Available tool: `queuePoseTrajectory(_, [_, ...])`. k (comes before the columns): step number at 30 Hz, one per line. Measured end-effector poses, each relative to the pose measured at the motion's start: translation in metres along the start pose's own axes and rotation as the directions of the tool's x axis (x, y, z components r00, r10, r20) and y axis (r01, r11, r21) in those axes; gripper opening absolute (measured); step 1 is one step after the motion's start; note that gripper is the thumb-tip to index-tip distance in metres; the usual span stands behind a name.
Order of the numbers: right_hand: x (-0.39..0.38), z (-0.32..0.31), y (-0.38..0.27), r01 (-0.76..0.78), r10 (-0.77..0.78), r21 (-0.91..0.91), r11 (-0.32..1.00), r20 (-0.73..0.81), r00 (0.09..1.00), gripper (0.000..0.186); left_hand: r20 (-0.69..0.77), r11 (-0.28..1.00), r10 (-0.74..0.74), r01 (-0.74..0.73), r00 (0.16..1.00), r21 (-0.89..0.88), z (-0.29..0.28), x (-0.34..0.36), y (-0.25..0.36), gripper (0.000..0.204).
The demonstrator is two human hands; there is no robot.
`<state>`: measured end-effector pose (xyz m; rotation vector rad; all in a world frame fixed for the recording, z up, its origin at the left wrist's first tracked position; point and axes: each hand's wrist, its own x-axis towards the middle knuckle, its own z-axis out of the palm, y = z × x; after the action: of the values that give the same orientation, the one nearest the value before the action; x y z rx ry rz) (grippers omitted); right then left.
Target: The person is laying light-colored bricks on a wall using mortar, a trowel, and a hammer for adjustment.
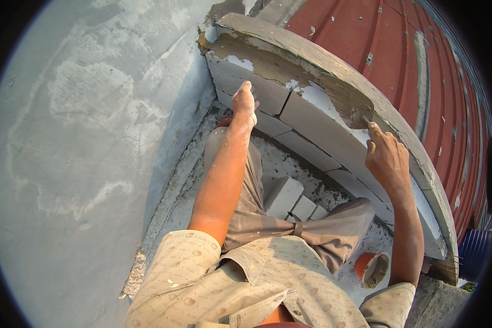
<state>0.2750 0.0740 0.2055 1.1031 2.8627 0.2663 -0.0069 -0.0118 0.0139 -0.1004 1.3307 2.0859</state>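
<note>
1. Beige patterned shirt (246,284) cloth, creased and soft, lies nearest the camera.
2. Beyond it, at the upper right, a trowel (361,116) rests its grey blade against wet mortar, most of its handle hidden.
3. The right hand (388,156) is closed around that handle, index finger stretched forward.
4. Mortar (290,68) — brown-grey, smeared, pasty — fills part of the strip between smooth white blocks (317,126) and a rough, curved concrete lip (333,60).
5. The left hand (244,106) is beside the blocks, seen edge-on; I cannot tell its grip.
6. Farther out: an orange-red bucket (361,265), loose rectangular blocks (285,195), ribbed red roofing (344,27).
</note>
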Motion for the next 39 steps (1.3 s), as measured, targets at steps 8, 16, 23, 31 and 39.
queuePoseTrajectory(8, [0.093, 0.012, -0.087, 0.197, -0.2, 0.317, 0.928, -0.023, 0.979, 0.026, -0.044, 1.0, -0.023, 0.022, 0.999, -0.007, 0.003, -0.002, -0.009, 0.058])
queuePoseTrajectory(16, [0.17, -0.038, -0.167, 0.291, -0.353, 0.257, 0.922, 0.242, 0.904, 0.025, -0.02, 1.0, -0.016, 0.017, 1.0, 0.023, -0.012, 0.014, -0.008, 0.057])
queuePoseTrajectory(23, [0.165, -0.067, -0.127, 0.69, -0.485, -0.33, 0.644, 0.522, 0.702, 0.022, -0.012, 1.0, -0.002, 0.002, 1.0, 0.022, -0.012, 0.007, -0.003, 0.061])
queuePoseTrajectory(31, [0.106, -0.024, 0.023, 0.429, -0.289, -0.184, 0.884, 0.506, 0.813, 0.023, 0.002, 0.998, -0.027, 0.027, 1.0, 0.064, -0.01, 0.005, -0.008, 0.059])
queuePoseTrajectory(39, [0.023, -0.019, 0.077, 0.061, -0.111, 0.198, 0.978, 0.252, 0.961, 0.031, 0.031, 0.993, -0.004, 0.0, 0.999, 0.119, -0.004, 0.001, -0.007, 0.06])
